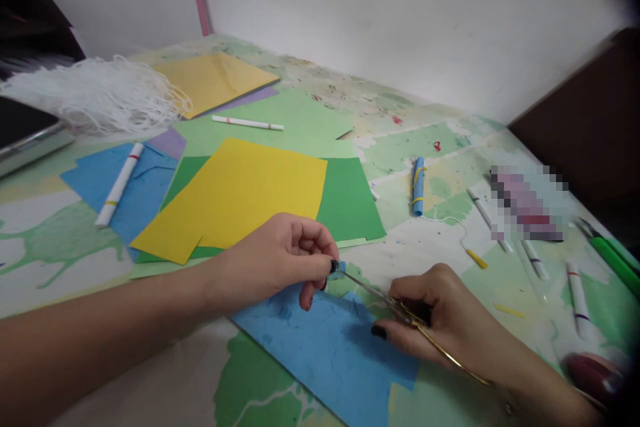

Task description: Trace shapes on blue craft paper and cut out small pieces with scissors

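My left hand (300, 257) pinches a small blue paper piece (342, 267) between thumb and fingers, above the near part of the table. In my right hand (440, 320) is a pair of scissors (407, 313) with gold-coloured handles; its blade tips reach the small piece at my left fingertips. Whether the blades are cutting into it, I cannot tell. Below both hands lies a larger blue sheet (320, 353) with notched edges. Just beyond my left hand, a yellow sheet (255, 193) rests on a dark green sheet (345, 197).
A blue paper roll (419, 187) with yellow strips and a white string lies to the right. Several markers (578, 300) are scattered there, near a green-handled tool (615, 260). White string (110, 93) is heaped at the back left, beside an orange-yellow sheet (215, 80).
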`<state>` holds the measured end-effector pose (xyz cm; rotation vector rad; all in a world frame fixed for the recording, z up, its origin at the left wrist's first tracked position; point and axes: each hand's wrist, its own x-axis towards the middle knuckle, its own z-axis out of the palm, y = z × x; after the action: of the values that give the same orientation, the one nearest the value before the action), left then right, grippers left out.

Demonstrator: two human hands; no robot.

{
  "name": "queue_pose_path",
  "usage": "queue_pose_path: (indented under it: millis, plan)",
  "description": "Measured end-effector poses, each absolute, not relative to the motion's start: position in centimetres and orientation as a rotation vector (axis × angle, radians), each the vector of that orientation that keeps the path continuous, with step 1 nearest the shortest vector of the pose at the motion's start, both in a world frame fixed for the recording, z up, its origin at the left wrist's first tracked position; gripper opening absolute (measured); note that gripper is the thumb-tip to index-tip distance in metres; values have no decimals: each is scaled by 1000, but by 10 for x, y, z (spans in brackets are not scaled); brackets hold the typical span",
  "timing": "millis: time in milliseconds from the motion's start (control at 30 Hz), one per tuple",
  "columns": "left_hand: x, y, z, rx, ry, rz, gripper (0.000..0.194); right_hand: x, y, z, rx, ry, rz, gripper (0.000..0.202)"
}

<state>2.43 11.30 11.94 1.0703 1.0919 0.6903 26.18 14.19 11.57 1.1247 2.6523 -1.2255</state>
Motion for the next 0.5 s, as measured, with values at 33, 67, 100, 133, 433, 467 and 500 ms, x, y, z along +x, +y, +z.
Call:
queue_pose_path:
  millis: [33, 67, 100, 133, 433, 467, 500]
  plan:
    - [24, 113, 119, 1075, 1092, 692, 8, 262, 142, 117, 1116, 2658, -1223, 43]
    - [24, 113, 119, 1080, 1097, 693, 8, 262, 143, 118, 1106, 2661, -1222, 43]
    - [23, 114, 120, 1084, 1102, 697, 8, 262, 143, 119, 1099, 2662, -1221, 43]
    - [23, 114, 120, 1088, 1104, 700, 8, 263, 144, 120, 1096, 2657, -1219, 43]
    - [19, 114, 121, 1109, 1017, 666, 7, 266, 147, 120, 1127, 2603, -1265, 43]
    - [19, 114, 121, 1110, 1016, 670, 7, 266, 147, 120, 1127, 2602, -1263, 43]
    - [20, 114, 121, 1110, 1019, 676, 7, 265, 147, 119, 1126, 2602, -1262, 42]
